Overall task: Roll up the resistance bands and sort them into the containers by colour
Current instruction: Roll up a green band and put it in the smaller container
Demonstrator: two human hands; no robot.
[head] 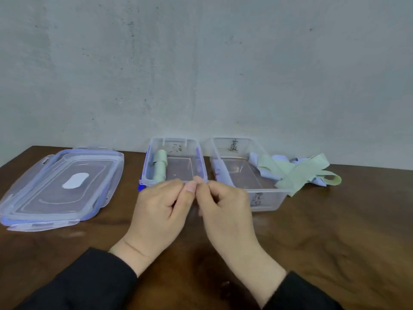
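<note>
Both hands are up in the middle of the worktop (335, 231), dark sleeves (85, 285) showing at the wrists. The left hand (159, 217) and the right hand (223, 211) meet fingertip to fingertip, thumbs and forefingers pinched together right at the near rim of the left container (174, 182). The fingers (190, 189) are closed tight against each other, but whether anything is clamped between them I cannot tell; the spot is small and a little blurred.

Just beyond the fingers, inside that left container, two rolled green bands (160, 166) lie along its left wall, one behind the other. Beyond and to the right of the fingers sits the right container (268, 198), clear plastic with dark writing on its near and far walls; a pale lilac band (220, 173) lies along its left inner wall.

Further right of the fingers, a loose heap of unrolled bands (297, 173), green and lilac tangled together, drapes over the right container's right rim and spills onto the worktop, one green loop (333, 179) reaching out at the far end.

Well off to the left of the fingers, two clear lids (60, 186) with blue clips lie stacked flat on the worktop, a white oval patch on the top one.
</note>
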